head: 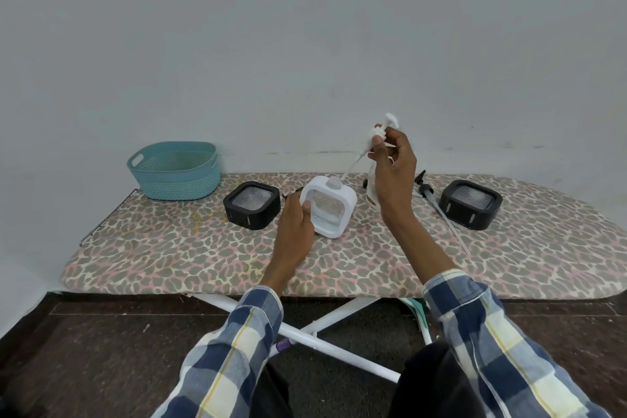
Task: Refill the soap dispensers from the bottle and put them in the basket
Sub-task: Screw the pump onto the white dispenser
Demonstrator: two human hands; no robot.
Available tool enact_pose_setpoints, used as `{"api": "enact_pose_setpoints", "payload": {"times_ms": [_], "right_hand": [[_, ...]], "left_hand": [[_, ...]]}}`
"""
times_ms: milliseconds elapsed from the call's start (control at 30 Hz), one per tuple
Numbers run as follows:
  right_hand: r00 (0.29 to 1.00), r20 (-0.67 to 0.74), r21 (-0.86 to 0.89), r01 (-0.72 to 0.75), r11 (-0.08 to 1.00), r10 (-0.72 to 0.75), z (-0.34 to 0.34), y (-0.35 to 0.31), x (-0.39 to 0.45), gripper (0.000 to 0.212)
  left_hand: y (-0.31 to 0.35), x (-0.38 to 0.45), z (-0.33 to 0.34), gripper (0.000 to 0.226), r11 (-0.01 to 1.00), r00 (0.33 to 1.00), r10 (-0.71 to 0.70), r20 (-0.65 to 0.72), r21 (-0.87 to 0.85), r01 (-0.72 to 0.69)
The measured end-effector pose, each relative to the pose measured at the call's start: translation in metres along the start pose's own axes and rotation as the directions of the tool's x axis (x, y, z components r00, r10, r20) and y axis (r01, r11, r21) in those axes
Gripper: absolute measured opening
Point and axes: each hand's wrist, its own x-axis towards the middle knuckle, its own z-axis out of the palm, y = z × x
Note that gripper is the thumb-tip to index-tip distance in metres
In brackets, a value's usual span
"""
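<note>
A white square soap dispenser (334,207) stands tilted on the ironing board (190,254), and my left hand (294,231) grips its left side. Its neck at the top is uncapped. My right hand (390,163) pinches the white pump head (382,129) above it, and the pump's tube hangs down towards the neck. Two black square dispensers lie flat, one to the left (251,204) and one at the right (470,203). A black pump with its tube (428,195) lies loose beside the right one. The refill bottle (371,193) is mostly hidden behind my right hand.
A teal plastic basket (174,170) stands at the board's back left corner. The board sits against a pale wall. White crossed legs and a dark stone floor show below the front edge.
</note>
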Motion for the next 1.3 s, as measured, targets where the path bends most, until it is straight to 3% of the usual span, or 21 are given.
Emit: {"api": "enact_pose_setpoints", "payload": {"times_ms": [567, 767, 967, 1300], "right_hand": [[0.97, 0.229, -0.164, -0.045, 0.986, 0.082, 0.019, 0.031, -0.008, 0.024], [0.895, 0.443, -0.337, 0.117, 0.934, 0.048, 0.023, 0.042, -0.022, 0.028], [0.911, 0.398, -0.335, 0.032, 0.942, 0.11, 0.028, 0.04, -0.014, 0.026], [0.882, 0.459, -0.321, 0.051, 0.946, 0.108, 0.033, 0.038, -0.008, 0.023]], "left_hand": [[0.01, -0.002, -0.006, 0.019, 0.993, 1.0, -0.016, 0.017, -0.118, 0.018], [0.014, -0.002, -0.008, 0.044, 0.987, 0.999, 0.043, 0.03, -0.155, -0.038], [0.013, -0.002, -0.007, 0.049, 0.991, 0.999, 0.038, -0.005, -0.131, -0.038], [0.011, 0.0, -0.009, 0.05, 0.979, 0.999, -0.009, -0.035, -0.204, 0.002]]}}
